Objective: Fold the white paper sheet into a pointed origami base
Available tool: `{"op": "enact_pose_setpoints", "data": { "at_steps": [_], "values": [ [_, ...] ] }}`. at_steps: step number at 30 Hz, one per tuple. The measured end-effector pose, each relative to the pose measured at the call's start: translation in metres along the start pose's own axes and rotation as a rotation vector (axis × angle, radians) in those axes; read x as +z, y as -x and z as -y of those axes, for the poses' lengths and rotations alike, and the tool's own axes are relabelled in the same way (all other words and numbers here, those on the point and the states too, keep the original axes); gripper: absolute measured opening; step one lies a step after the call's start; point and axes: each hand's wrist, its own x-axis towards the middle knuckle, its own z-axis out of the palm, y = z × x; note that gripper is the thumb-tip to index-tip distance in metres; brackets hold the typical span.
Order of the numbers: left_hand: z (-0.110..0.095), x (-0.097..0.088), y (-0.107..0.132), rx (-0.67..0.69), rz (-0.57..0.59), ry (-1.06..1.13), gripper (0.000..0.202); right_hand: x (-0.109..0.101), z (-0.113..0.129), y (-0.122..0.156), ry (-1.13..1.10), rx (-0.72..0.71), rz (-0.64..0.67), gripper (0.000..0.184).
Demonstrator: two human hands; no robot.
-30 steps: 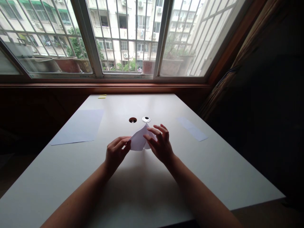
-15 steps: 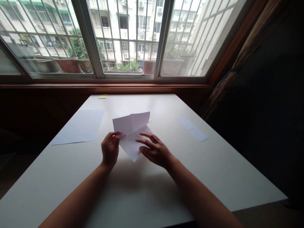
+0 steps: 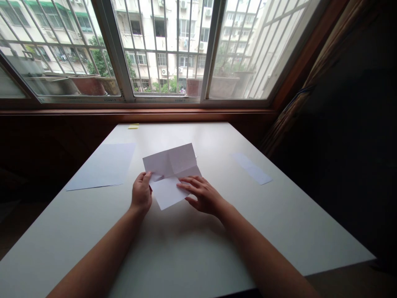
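A creased sheet of white paper is in front of me, raised a little off the table, with fold lines across it. Its far part tilts up and the near flap points towards me. My left hand pinches the left edge between thumb and fingers. On the right side, the stretched fingers of my right hand lie across the paper's surface, while the thumb sits apart, just below the near edge. Behind the paper's right edge, a small object peeks out, mostly hidden.
The white table reaches to the window wall. Flat paper sheets lie at the left, a creased paper strip at the right. Small yellow slips rest near the far left corner. A curtain hangs at the right.
The paper has turned and opened flatter, its near corner shifting left. My right hand's fingers have come down onto the paper. My left hand keeps its pinch on the left edge.
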Motion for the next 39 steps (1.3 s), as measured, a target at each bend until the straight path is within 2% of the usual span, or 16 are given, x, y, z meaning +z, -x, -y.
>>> {"op": "enact_pose_setpoints", "data": {
  "at_steps": [6,9,12,14,16,19,21,23,26,28,35,39],
  "values": [
    [0.0,-0.005,-0.001,-0.175,0.038,-0.08,0.029,0.009,-0.013,0.003,-0.054,-0.001,0.009,0.054],
    [0.0,-0.008,-0.001,-0.184,0.065,-0.228,0.03,0.014,-0.024,0.004,-0.096,-0.04,0.028,0.056],
    [-0.004,-0.012,0.0,-0.054,0.023,-0.515,0.039,0.014,-0.026,0.004,-0.125,-0.045,0.081,0.065],
    [-0.011,-0.014,0.002,0.133,0.007,-0.709,0.054,0.012,-0.023,0.004,-0.135,-0.026,0.099,0.07],
    [-0.019,-0.013,0.005,0.363,0.051,-0.851,0.067,0.009,-0.019,0.005,-0.14,-0.015,0.103,0.073],
    [-0.032,-0.012,0.009,0.658,0.179,-1.052,0.075,0.006,-0.013,0.006,-0.132,0.0,0.104,0.078],
    [-0.038,-0.012,0.009,0.766,0.317,-1.195,0.07,0.004,-0.011,0.006,-0.117,0.003,0.11,0.079],
    [-0.042,-0.014,0.007,0.813,0.508,-1.296,0.061,0.002,-0.009,0.007,-0.1,-0.004,0.116,0.078],
    [-0.048,-0.016,0.004,0.803,0.797,-1.334,0.049,0.001,-0.007,0.007,-0.078,-0.016,0.12,0.077],
    [-0.053,-0.016,0.005,0.784,0.913,-1.303,0.046,0.001,-0.007,0.007,-0.067,-0.02,0.116,0.076],
    [-0.067,-0.006,0.022,0.692,1.067,-1.234,0.037,-0.012,-0.003,0.022,-0.052,-0.039,0.136,0.076],
    [-0.072,-0.013,0.035,0.697,1.206,-1.192,0.048,-0.029,0.002,0.04,-0.07,-0.059,0.176,0.074]
  ]
}}
